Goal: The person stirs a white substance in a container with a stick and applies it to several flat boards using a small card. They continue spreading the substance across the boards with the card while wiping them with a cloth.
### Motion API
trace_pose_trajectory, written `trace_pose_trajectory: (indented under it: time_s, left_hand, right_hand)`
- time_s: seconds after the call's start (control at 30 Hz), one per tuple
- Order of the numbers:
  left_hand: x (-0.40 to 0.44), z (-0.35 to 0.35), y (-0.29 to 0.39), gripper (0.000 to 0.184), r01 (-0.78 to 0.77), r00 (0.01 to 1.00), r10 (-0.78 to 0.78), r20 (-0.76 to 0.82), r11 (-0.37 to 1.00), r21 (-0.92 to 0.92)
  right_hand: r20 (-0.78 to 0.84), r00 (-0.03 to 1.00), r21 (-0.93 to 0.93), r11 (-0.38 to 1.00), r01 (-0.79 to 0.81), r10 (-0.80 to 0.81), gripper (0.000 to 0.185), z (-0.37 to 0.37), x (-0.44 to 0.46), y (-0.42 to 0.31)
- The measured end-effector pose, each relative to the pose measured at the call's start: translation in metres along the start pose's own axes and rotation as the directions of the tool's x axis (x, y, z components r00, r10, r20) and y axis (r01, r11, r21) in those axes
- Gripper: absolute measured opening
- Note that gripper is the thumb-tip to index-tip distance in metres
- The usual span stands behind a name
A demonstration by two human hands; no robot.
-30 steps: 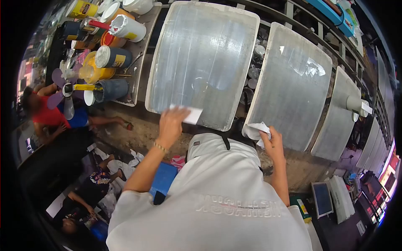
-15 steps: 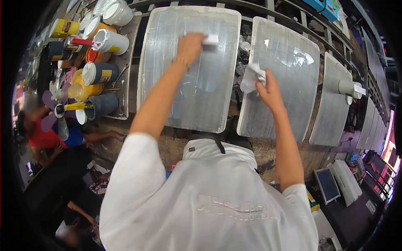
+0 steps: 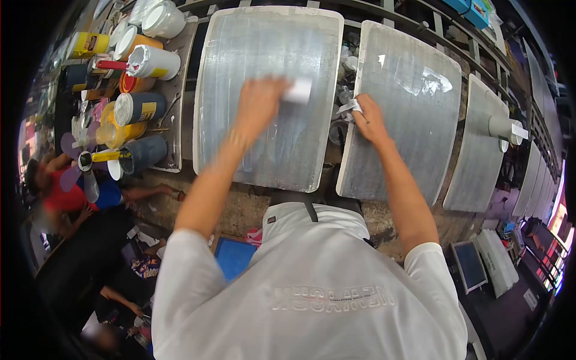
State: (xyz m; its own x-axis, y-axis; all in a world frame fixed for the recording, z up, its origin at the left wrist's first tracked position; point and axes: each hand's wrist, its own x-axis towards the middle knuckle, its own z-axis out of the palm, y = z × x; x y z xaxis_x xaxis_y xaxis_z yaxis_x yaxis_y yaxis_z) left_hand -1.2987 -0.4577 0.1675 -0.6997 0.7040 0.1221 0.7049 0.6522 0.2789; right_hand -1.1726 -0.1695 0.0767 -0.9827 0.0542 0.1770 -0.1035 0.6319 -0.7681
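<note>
The left hand grips a white card that juts rightward from its fingers, over the grey panel — long axis running away from the body; contact is too blurred to tell. The right hand, farther from the card, pinches a crumpled white wad beside the second panel's left edge.

A white card overlaps the grey board, white wad beside.

One white card — one fan, one red handle.
</note>
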Motion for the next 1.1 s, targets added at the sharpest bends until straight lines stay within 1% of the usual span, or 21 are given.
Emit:
trace_pose_trajectory:
  time_s: [0.03, 0.07, 0.1, 0.13, 0.23, 0.27, 0.33, 0.43, 0.5, 0.53, 0.57, 0.63, 0.67, 0.73, 0.77, 0.8, 0.83, 0.93, 0.97, 1.03, 1.1]
  left_hand:
    - [0.049, 0.013, -0.019, 0.041, -0.034, 0.992, 0.028, -0.124, 0.998, -0.049]
    - [0.091, 0.038, -0.037, 0.039, -0.054, 0.966, 0.057, -0.251, 0.998, 0.02]
    - [0.123, 0.059, -0.054, 0.041, -0.027, 0.97, 0.045, -0.24, 0.997, 0.077]
    - [0.146, 0.067, -0.059, 0.042, -0.001, 0.981, 0.003, -0.196, 1.0, 0.008]
    - [0.14, 0.078, -0.029, 0.04, 0.037, 0.991, -0.03, -0.131, 0.998, 0.049]
    - [0.118, 0.077, -0.017, 0.044, 0.069, 0.993, -0.068, -0.097, 0.998, 0.009]
    - [0.051, 0.08, 0.009, 0.045, 0.02, 0.992, -0.013, -0.123, 0.998, 0.056]
    - [-0.088, 0.06, 0.068, 0.05, 0.043, 0.995, -0.04, 0.089, 0.999, -0.025]
    - [-0.156, 0.043, 0.09, 0.055, 0.064, 0.986, -0.043, 0.163, 0.991, -0.122]
    - [-0.16, 0.028, 0.096, 0.051, 0.057, 0.98, -0.036, 0.198, 0.993, -0.104]
    - [-0.148, 0.02, 0.092, 0.051, 0.045, 0.981, -0.023, 0.19, 0.993, -0.113]
    - [-0.11, 0.013, 0.082, 0.044, 0.108, 0.957, -0.034, 0.29, 0.964, -0.244]
    - [-0.069, 0.017, 0.085, 0.038, -0.004, 0.994, 0.027, 0.107, 0.978, -0.21]
    - [0.025, 0.017, 0.112, 0.039, -0.135, 0.991, 0.135, -0.021, 0.945, -0.298]
    - [0.071, 0.04, 0.124, 0.04, -0.204, 0.979, 0.186, -0.086, 0.92, -0.336]
    - [0.112, 0.06, 0.147, 0.039, -0.257, 0.964, 0.228, -0.138, 0.935, -0.245]
    - [0.158, 0.077, 0.173, 0.037, -0.274, 0.961, 0.271, -0.046, 0.926, -0.26]
    - [0.253, 0.129, 0.257, 0.029, -0.383, 0.924, 0.382, -0.028, 0.917, -0.113]
    - [0.274, 0.144, 0.281, 0.029, -0.392, 0.92, 0.391, -0.035, 0.913, -0.114]
    - [0.299, 0.17, 0.317, 0.024, -0.431, 0.901, 0.433, -0.013, 0.9, 0.061]
    - [0.299, 0.192, 0.327, 0.021, -0.378, 0.925, 0.376, 0.051, 0.926, 0.021]
  right_hand:
    - [-0.006, 1.0, -0.005, 1.0, -0.004, 0.003, 0.017, 0.0, 0.001, -0.001]
    - [0.017, 0.999, -0.014, 1.0, -0.027, 0.027, 0.019, -0.002, 0.001, -0.003]
    - [0.039, 0.998, -0.023, 0.998, -0.051, 0.052, 0.021, -0.004, 0.0, -0.005]
    - [0.03, 0.998, -0.028, 0.998, -0.055, 0.055, 0.021, -0.004, 0.0, -0.006]
    - [0.044, 0.998, -0.096, 0.995, -0.03, 0.035, 0.026, -0.008, -0.002, -0.011]
    - [0.04, 0.998, -0.038, 0.998, -0.055, 0.057, 0.028, -0.012, -0.002, -0.017]
    - [0.036, 0.996, 0.021, 0.996, -0.087, 0.087, 0.03, -0.019, -0.009, -0.023]
    - [0.012, 1.0, -0.06, 0.998, 0.001, 0.0, 0.031, -0.028, -0.017, -0.022]
    - [-0.143, 0.984, -0.037, 0.993, -0.114, 0.108, 0.03, -0.039, -0.037, -0.009]
    - [-0.154, 0.982, -0.048, 0.992, -0.116, 0.107, 0.03, -0.047, -0.047, 0.0]
    - [-0.19, 0.971, -0.12, 0.978, -0.169, 0.144, 0.029, -0.055, -0.059, 0.01]
    - [-0.235, 0.956, -0.198, 0.955, -0.222, 0.173, 0.028, -0.066, -0.076, 0.023]
    - [-0.221, 0.961, -0.247, 0.944, -0.22, 0.166, 0.026, -0.071, -0.084, 0.028]
    - [-0.211, 0.962, -0.304, 0.924, -0.232, 0.172, 0.024, -0.078, -0.101, 0.038]
    - [-0.224, 0.971, -0.33, 0.931, -0.159, 0.087, 0.022, -0.074, -0.102, 0.041]
    - [-0.237, 0.972, -0.356, 0.931, -0.083, -0.004, 0.021, -0.073, -0.099, 0.043]
    - [-0.246, 0.969, -0.363, 0.928, -0.089, -0.003, 0.021, -0.073, -0.098, 0.043]
    - [-0.237, 0.972, -0.311, 0.946, -0.086, 0.011, 0.019, -0.075, -0.099, 0.043]
    - [-0.238, 0.971, -0.276, 0.958, -0.081, 0.014, 0.019, -0.075, -0.099, 0.044]
    - [-0.244, 0.97, -0.237, 0.968, -0.083, 0.023, 0.018, -0.074, -0.096, 0.048]
    - [-0.283, 0.959, -0.122, 0.991, -0.055, 0.018, 0.014, -0.072, -0.098, 0.05]
